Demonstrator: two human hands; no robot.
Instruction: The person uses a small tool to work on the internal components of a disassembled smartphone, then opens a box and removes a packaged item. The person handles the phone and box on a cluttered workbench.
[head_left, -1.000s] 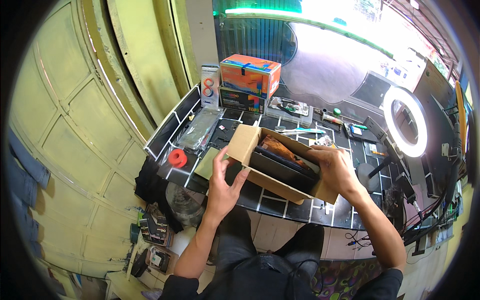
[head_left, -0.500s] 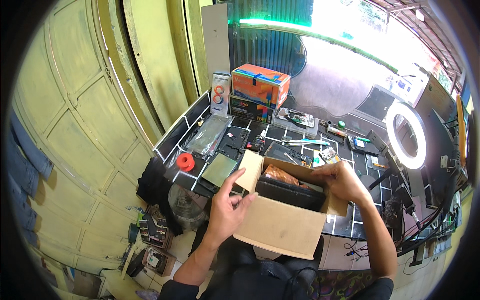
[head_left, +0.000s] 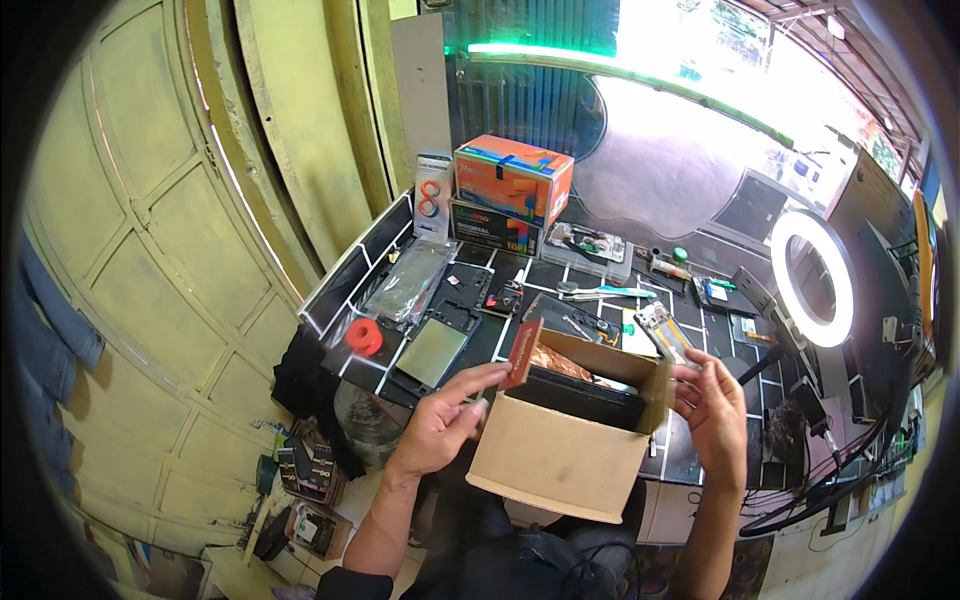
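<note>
A brown cardboard box stands in front of me at the table's near edge, its top open and its front flap hanging down. Inside it are a flat black thing and a crinkled copper-coloured wrap. My left hand is at the box's left side, index finger stretched against the raised flap with a red face, thumb apart. On the other side, my right hand has its fingertips against the outside of the raised right flap, fingers parted. Neither hand grips the box.
Behind the box lie a gold-green panel, a red spool, phone parts and tweezers. Orange and black cartons are stacked at the back. A lit ring lamp and cables are on the right.
The left flap has swung upright, showing its red face, and the right flap has come up. My right hand has moved from the box's back right corner to outside the right flap.
</note>
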